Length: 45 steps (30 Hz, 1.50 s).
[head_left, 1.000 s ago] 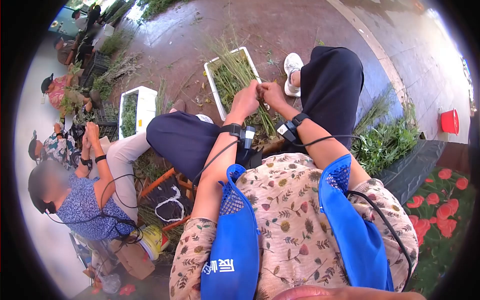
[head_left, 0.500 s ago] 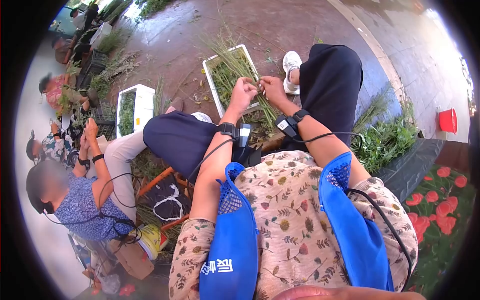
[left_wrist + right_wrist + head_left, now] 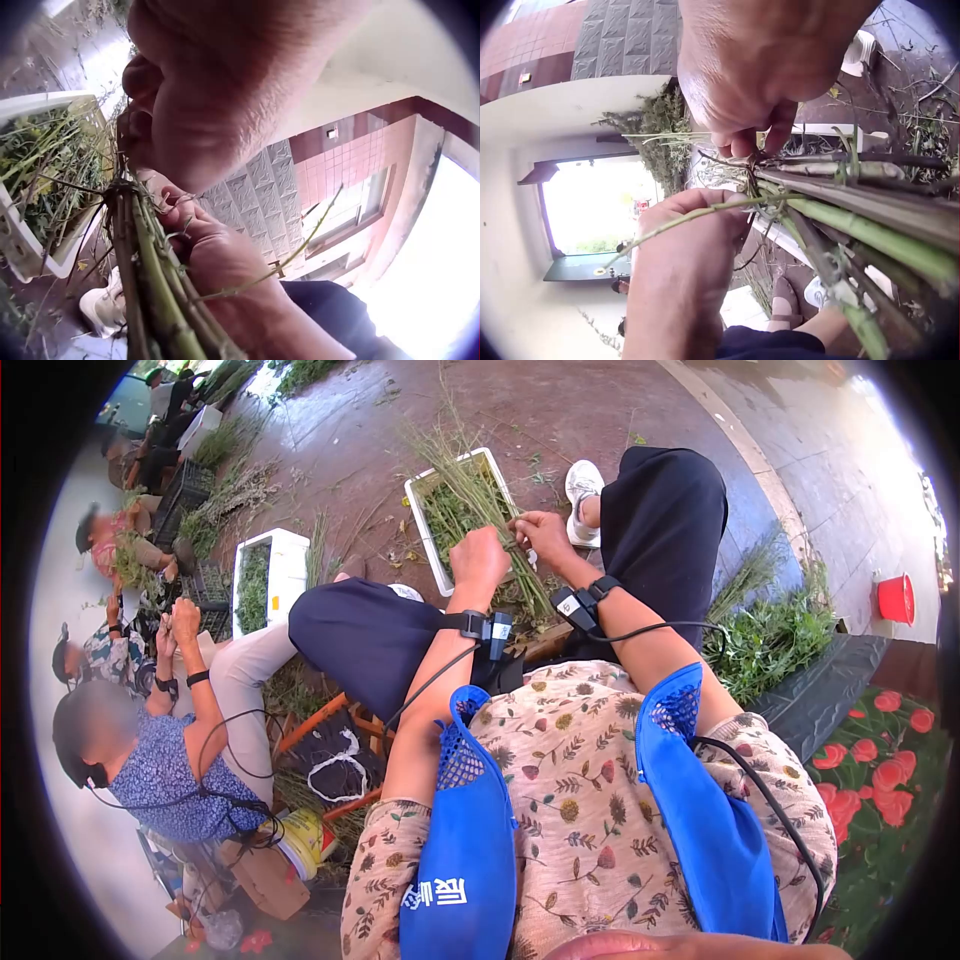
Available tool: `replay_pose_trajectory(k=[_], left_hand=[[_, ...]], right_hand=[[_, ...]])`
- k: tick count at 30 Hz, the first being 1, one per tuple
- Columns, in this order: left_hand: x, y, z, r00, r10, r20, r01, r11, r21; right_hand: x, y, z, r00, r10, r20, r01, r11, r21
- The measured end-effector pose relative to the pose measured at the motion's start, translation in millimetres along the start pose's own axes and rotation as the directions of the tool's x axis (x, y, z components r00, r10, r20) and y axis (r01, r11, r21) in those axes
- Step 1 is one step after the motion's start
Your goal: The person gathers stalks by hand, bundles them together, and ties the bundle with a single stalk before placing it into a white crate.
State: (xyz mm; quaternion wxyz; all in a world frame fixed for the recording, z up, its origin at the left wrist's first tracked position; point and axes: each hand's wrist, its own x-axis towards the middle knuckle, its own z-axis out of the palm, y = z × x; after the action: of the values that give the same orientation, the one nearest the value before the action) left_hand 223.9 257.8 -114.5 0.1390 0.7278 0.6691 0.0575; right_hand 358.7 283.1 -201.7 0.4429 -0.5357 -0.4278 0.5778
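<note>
Seated outdoors, the left hand (image 3: 478, 560) grips and the right hand (image 3: 545, 538) pinches a bundle of green stems (image 3: 870, 232) over a white crate (image 3: 422, 535)

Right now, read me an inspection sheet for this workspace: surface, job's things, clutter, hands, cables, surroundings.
Surface: wet reddish-brown paved ground, littered with stalk bits.
Job's things: bundle of long green stalks, held above a white rectangular foam box of greens.
Clutter: second white foam box; loose heap of leafy greens; red plastic bucket.
Hands: left hand curled at the bundle's top; right hand pinches stalks there.
Cables: black cables run from the wrist cameras up both forearms.
Surroundings: seated people handling greens at left; black sheet at right.
</note>
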Motion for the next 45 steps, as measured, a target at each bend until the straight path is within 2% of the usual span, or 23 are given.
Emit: replay_pose_trajectory(k=[4, 10, 12, 13, 14, 15, 17, 18, 21, 22, 24, 25, 27, 30, 33, 36, 37, 39, 40, 43, 45], left_hand=[[-4, 9, -5, 1.000, 0.014, 0.019, -0.015, 0.997, 0.070], [0, 6, 3, 0.985, 0.171, -0.021, -0.166, 0.975, 0.150], [8, -14, 11, 0.986, 0.164, 0.019, -0.155, 0.961, -0.229], [14, -27, 17, 0.986, 0.165, 0.038, -0.135, 0.902, -0.410], [22, -41, 22, 0.971, 0.175, 0.164, -0.047, 0.808, -0.587], [25, -46, 32, 0.965, 0.147, 0.218, 0.070, 0.656, -0.752], [27, -53, 45, 0.934, 0.132, 0.331, 0.293, 0.244, -0.924], [21, -44, 39, 0.946, 0.113, 0.304, 0.281, 0.185, -0.942], [21, -41, 23, 0.940, -0.033, 0.340, 0.270, 0.681, -0.680], [19, -38, 16, 0.976, 0.023, 0.216, 0.062, 0.923, -0.380], [9, -29, 9, 0.992, 0.009, 0.126, 0.030, 0.952, -0.304], [6, -24, 3, 0.997, 0.006, 0.078, 0.015, 0.965, -0.261], [6, -21, -2, 0.999, -0.009, 0.034, 0.020, 0.940, -0.341], [17, -28, 3, 0.993, 0.074, -0.092, -0.109, 0.876, -0.469], [19, -20, 5, 0.994, 0.062, -0.091, -0.104, 0.811, -0.576], [20, -18, 6, 1.000, -0.027, 0.003, 0.022, 0.747, -0.664], [21, -21, 10, 1.000, 0.003, -0.017, -0.014, 0.737, -0.676], [23, -28, 13, 0.996, 0.060, -0.063, -0.087, 0.713, -0.696], [24, -30, 12, 0.997, 0.079, 0.023, -0.031, 0.624, -0.781], [21, -31, 5, 0.983, 0.138, -0.119, -0.182, 0.714, -0.676], [19, -37, 14, 0.935, 0.245, -0.257, -0.347, 0.783, -0.517]], right_hand=[[-4, -6, 2, 0.999, 0.029, 0.014, -0.029, 0.999, 0.019], [-1, -4, -1, 0.999, -0.021, -0.040, 0.016, 0.992, -0.126], [2, 0, -8, 1.000, 0.004, -0.031, -0.004, 1.000, -0.016], [2, 0, -11, 1.000, 0.016, -0.024, -0.015, 0.999, 0.038], [2, 0, -12, 0.999, 0.025, -0.030, -0.024, 0.998, 0.057], [3, 0, -12, 0.999, 0.034, -0.035, -0.032, 0.997, 0.077], [5, -1, -11, 0.998, 0.052, -0.042, -0.047, 0.992, 0.119], [6, 1, -10, 0.998, 0.042, -0.035, -0.039, 0.995, 0.090], [5, 3, -11, 1.000, -0.009, -0.010, 0.009, 0.999, -0.052], [2, 1, -10, 0.999, -0.041, 0.011, 0.042, 0.990, -0.135], [-3, -6, -5, 0.998, -0.045, 0.035, 0.052, 0.972, -0.231], [-3, -7, -3, 0.999, -0.038, 0.022, 0.041, 0.985, -0.170], [-5, -8, -2, 1.000, -0.016, -0.010, 0.015, 0.999, -0.047], [-8, -13, -5, 0.994, -0.033, 0.108, 0.052, 0.982, -0.179], [-13, -15, -1, 0.981, -0.058, 0.184, 0.102, 0.965, -0.240], [-16, -15, -1, 0.948, -0.097, 0.302, 0.179, 0.950, -0.256], [-16, -16, -2, 0.930, -0.109, 0.351, 0.209, 0.943, -0.259], [-16, -17, -3, 0.963, -0.029, 0.268, 0.091, 0.971, -0.223], [-14, -17, -2, 0.973, 0.013, 0.229, 0.033, 0.980, -0.197], [-12, -19, -4, 0.974, 0.067, 0.215, -0.026, 0.981, -0.190], [-11, -19, -5, 0.968, 0.099, 0.230, -0.063, 0.985, -0.159]])
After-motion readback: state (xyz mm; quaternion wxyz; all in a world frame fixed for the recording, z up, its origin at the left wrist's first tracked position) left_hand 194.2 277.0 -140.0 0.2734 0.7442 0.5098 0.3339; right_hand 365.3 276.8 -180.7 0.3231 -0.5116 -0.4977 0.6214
